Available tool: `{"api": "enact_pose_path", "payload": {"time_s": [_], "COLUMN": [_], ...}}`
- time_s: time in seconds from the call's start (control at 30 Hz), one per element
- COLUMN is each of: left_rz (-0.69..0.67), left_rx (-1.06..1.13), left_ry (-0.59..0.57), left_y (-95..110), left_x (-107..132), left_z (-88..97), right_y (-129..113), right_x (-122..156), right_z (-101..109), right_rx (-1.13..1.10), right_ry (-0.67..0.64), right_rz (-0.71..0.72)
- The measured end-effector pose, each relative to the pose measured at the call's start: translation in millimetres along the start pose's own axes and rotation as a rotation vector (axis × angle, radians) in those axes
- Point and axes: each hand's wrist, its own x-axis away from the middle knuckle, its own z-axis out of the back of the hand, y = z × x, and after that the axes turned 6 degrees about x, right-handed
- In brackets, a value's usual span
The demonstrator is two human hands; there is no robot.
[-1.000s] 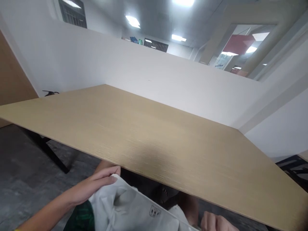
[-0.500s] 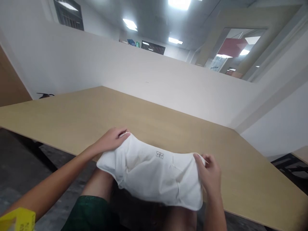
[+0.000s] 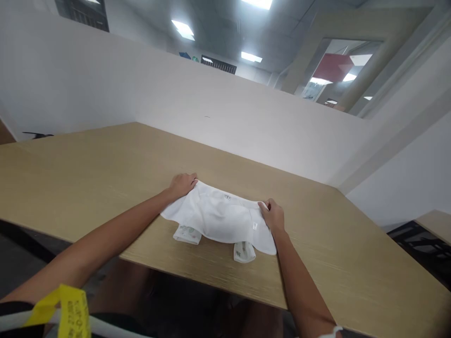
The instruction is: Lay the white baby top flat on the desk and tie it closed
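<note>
Fingers [image 3: 186,180] of the left hand [image 3: 181,184] pinch the garment's [image 3: 218,220] far left corner; the right hand [image 3: 272,217] grips its far right edge. It lies flat on the tabletop [image 3: 88,178], long axis running left to right between both hands.

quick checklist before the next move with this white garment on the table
1. White garment lies fully on the table, not over the near edge: ok.
2. Left hand grips the far left corner: ok.
3. Right hand grips the far right corner: ok.
4. Cloth lies flat: not ok, it bulges in the middle and two folded ends stick out at the near side.
5. Small label faces up near the far edge: ok.
6. Anything trapped under the cloth: cannot tell.
</note>
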Motion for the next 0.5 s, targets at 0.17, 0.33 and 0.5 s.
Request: {"api": "enact_pose_path", "payload": {"time_s": [0.17, 0.33, 0.5], "left_rz": [0.059, 0.073, 0.013], "left_rx": [0.005, 0.078, 0.125], "left_ry": [0.037, 0.034, -0.027], "left_y": [-0.3, -8.3, -20.5], "left_x": [-11.1, -6.4, -1.9], "left_z": [-3.9, 1.4, 13.9], "right_y": [0.0, 3.9, 8.9], "right_x": [-17.0, -13.0, -6.0], "right_z": [-4.8, 6.9, 19.8], "right_rx": [0.121, -0.031, -0.160], "right_ry": [0.015, -0.072, -0.130], "right_rz": [-0.122, -0.235, -0.173]}}
